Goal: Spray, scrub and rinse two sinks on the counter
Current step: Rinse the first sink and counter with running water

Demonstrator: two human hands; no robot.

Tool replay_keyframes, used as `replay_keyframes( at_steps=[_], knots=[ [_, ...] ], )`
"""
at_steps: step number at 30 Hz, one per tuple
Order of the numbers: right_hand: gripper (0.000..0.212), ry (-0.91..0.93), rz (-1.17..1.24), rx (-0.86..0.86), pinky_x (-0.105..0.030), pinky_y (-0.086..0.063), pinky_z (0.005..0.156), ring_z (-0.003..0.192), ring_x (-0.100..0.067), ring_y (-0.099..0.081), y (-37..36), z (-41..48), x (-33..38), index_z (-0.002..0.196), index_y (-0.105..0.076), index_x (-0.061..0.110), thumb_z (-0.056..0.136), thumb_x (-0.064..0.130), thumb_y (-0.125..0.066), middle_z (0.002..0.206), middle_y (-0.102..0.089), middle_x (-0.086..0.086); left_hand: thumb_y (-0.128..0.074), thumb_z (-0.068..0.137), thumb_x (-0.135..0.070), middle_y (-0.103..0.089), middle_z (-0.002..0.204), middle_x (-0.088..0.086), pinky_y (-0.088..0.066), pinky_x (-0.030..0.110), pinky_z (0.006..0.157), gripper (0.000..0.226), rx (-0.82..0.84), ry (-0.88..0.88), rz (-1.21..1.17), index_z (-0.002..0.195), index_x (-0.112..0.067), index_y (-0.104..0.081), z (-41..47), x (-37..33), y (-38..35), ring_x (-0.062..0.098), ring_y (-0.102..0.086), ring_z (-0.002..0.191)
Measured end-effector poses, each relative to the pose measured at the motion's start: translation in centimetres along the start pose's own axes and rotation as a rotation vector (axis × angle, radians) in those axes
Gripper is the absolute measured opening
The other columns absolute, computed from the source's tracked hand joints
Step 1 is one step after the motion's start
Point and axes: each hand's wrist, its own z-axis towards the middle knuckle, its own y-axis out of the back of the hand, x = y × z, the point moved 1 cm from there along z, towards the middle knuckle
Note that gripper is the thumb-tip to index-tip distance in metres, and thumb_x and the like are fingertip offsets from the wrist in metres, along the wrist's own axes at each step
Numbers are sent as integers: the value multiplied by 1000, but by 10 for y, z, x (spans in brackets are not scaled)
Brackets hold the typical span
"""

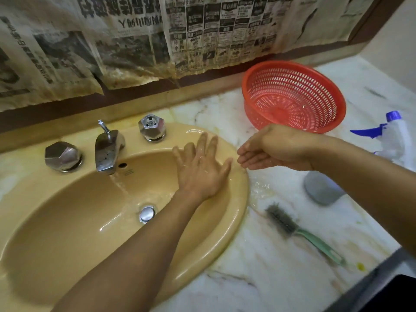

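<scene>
A tan oval sink (67, 233) is set in the marble counter (270, 266). Water runs from its chrome faucet (108, 152) toward the drain plug (147, 213). My left hand (200, 167) lies flat and wet, fingers spread, against the sink's inner right wall near the rim. My right hand (270, 149) hovers just past the sink's right rim, fingers straight and together, palm cupped, holding nothing. A white spray bottle with a blue trigger (391, 136) stands to the right. A green-handled scrub brush (299, 233) lies on the counter.
Two chrome knobs (63, 156) (152, 127) flank the faucet. A red plastic colander (292, 95) leans at the back of the counter. A grey sponge-like object (322, 188) sits under my right forearm. Stained newspaper (135, 41) covers the wall behind. Water is splashed beside the sink rim.
</scene>
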Motion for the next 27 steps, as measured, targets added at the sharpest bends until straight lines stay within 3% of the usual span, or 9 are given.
replay_keyframes(
  at_steps=[2, 4, 8, 12, 15, 18, 21, 23, 27],
  knots=[
    [22, 34, 60, -14, -37, -61, 90, 100, -31, -74, 1, 0, -5, 110, -68, -6, 103, 6, -52, 106, -74, -23, -21, 99, -65, -2, 173, 5, 15, 67, 117, 80, 9, 63, 71, 165, -21, -10, 12, -11, 2, 27, 12, 157],
    [22, 63, 118, -38, -35, -62, 87, 100, -31, -75, 2, 0, -8, 110, -68, -6, 103, 6, -51, 106, -74, -23, -21, 102, -53, 10, 172, 7, 16, 67, 118, 77, 60, -17, 58, 164, -12, -1, 8, -29, -2, 22, 20, 157],
    [23, 106, 228, -73, -36, -62, 89, 100, -31, -75, 8, 0, -10, 110, -68, -6, 104, 7, -50, 106, -74, -24, -21, 104, -36, 16, 171, 8, 9, 62, 123, 71, 138, -166, 39, 162, -8, 7, -14, -39, -8, 20, 16, 158],
    [23, 119, 268, -88, -38, -61, 91, 99, -31, -75, 13, -2, -11, 111, -68, -6, 104, 7, -50, 105, -75, -24, -19, 101, -33, 14, 171, 13, 10, 60, 124, 72, 129, -59, 82, 161, -3, 6, -10, -44, -5, 25, 13, 158],
    [23, 118, 260, -76, -37, -61, 90, 98, -30, -75, 12, -4, -10, 110, -69, -6, 103, 7, -51, 105, -75, -23, -21, 104, -30, 8, 171, 16, 9, 59, 124, 68, 152, -221, 74, 162, -1, 2, -44, -52, -2, 28, 14, 158],
    [24, 113, 294, -51, -37, -61, 90, 99, -32, -75, 5, -7, -11, 111, -68, -8, 103, 6, -50, 106, -74, -25, -21, 108, -34, 5, 173, 3, 11, 60, 123, 63, 171, -384, 60, 165, -12, -3, -75, -33, 2, 17, 13, 158],
    [26, 75, 441, -5, -42, -60, 92, 98, -38, -74, -14, -9, -11, 114, -64, -12, 103, 5, -47, 106, -72, -30, -27, 106, -26, -5, 173, -8, 10, 66, 121, 61, 93, -408, 41, 165, -24, -10, -57, 4, 4, 8, 5, 158],
    [31, 47, 603, 39, -42, -61, 89, 97, -41, -74, -36, -6, -9, 115, -62, -14, 104, 10, -45, 106, -71, -33, -35, 104, -12, -10, 171, -13, 4, 60, 125, 63, 38, -273, -145, 164, -26, -21, -45, 40, 5, 0, 2, 155],
    [36, -51, 845, 158, -41, -61, 85, 95, -39, -72, -103, 10, 0, 113, -63, -9, 107, 19, -40, 109, -70, -30, -49, 100, 8, -52, 152, -2, -36, 44, 120, 49, -160, -55, -347, 142, -14, -61, -71, 129, 19, 15, -45, 145]
  ],
)
